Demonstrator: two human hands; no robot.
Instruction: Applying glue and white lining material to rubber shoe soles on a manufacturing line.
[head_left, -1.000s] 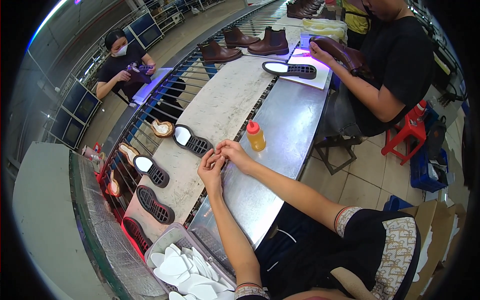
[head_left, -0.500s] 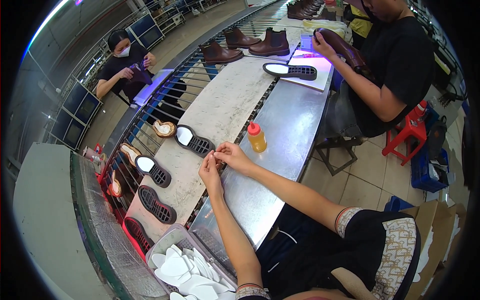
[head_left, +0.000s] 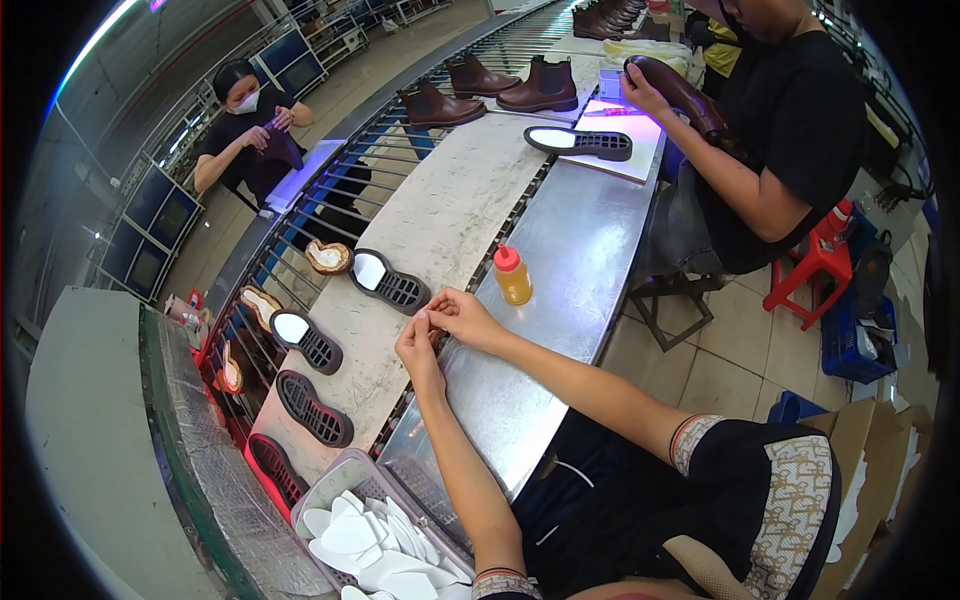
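Note:
My left hand (head_left: 419,358) and my right hand (head_left: 464,319) meet at the fingertips over the near edge of the pale belt. Both are closed in a pinch; whatever is between the fingers is too small to make out. Just beyond them lies a black shoe sole (head_left: 404,291) with a white pad in its heel end. To its left, another black sole (head_left: 318,352) also has a white pad. Nearer lie a bare black sole (head_left: 314,408) and a darker sole (head_left: 275,468) in reddish light. A squeeze bottle (head_left: 514,278) with a red cap and yellowish contents stands right of my hands.
A mesh basket (head_left: 312,497) of white pads (head_left: 375,545) sits near my left forearm. Brown boots (head_left: 540,84) stand farther along the belt. Beside the metal table (head_left: 590,230), a co-worker (head_left: 800,130) holds a brown boot. Another person (head_left: 250,130) works across the rollers.
My hands stay pinched together in almost the same place, with only a tiny shift. The co-worker across the rollers has moved their hands slightly on the dark piece.

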